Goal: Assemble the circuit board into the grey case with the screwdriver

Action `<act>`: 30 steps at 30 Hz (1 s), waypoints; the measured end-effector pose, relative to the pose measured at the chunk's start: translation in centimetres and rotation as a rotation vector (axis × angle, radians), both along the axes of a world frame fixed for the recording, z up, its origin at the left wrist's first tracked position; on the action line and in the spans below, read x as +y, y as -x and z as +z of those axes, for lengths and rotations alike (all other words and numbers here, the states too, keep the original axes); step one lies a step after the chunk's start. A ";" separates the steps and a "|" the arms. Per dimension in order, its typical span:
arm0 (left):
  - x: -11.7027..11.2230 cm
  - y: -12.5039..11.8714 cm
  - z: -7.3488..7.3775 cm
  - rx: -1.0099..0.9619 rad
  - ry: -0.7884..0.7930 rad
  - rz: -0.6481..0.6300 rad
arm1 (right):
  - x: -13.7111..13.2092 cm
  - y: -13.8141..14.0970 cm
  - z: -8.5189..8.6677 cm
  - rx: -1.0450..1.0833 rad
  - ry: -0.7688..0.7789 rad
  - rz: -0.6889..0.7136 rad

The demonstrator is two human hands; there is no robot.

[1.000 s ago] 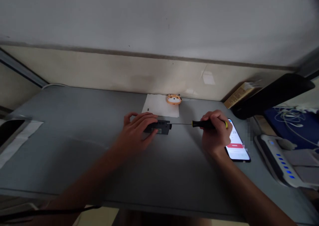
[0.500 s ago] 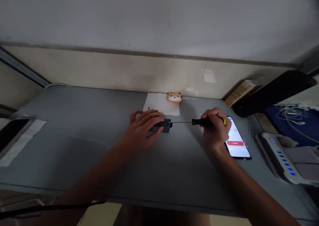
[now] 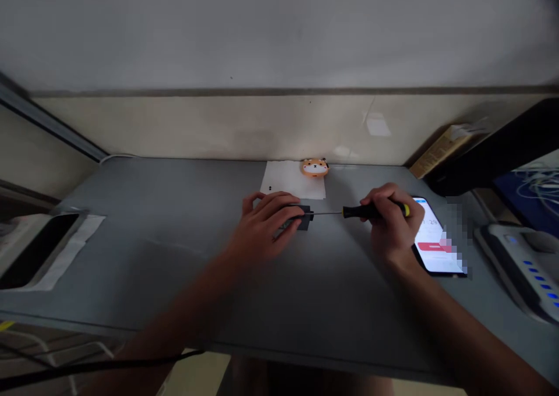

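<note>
- Slippage is the main risk we see: the screwdriver [image 3: 371, 211] lies almost level, its thin shaft running left into the end of the small black box [image 3: 301, 217], so any sideways push could make the tip jump out and scrape the casing or jab our left hand [image 3: 268, 224] right beside it.
- We judge that the box could also slide on the smooth grey surface [image 3: 183, 250], since only our palm and fingers pin it down.
- Two tiny dark specks, probably screws, sit on the white paper [image 3: 283, 185] just behind the box; a nudge could roll them off. We cannot tell for sure what they are.
- The lit phone [image 3: 437, 244] lies just under our right wrist, so a slipping elbow could knock it.
- Our left hand lies flat and palm down over the box, fingers loosely curled over its top, forearm angled in from the lower left.
- Our right hand [image 3: 391, 224] is closed around the black and yellow handle, knuckles up, fingers wrapped tight, forearm coming from the lower right.
- A small orange animal figure [image 3: 315, 167] rests near the wall.
</note>
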State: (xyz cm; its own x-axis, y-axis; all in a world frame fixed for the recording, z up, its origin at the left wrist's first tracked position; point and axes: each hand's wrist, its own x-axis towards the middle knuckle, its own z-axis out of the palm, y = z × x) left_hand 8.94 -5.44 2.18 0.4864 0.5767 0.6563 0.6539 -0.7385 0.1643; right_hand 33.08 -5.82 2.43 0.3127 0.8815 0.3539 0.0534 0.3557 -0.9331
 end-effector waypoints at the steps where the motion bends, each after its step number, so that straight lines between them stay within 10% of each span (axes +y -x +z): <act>1: -0.1 -0.1 -0.1 0.000 0.023 -0.007 | 0.0 0.0 0.0 0.006 0.000 -0.002; 30: -0.2 -0.4 -0.6 -0.044 0.110 -0.002 | 1.0 -0.1 -0.3 -0.006 0.015 -0.055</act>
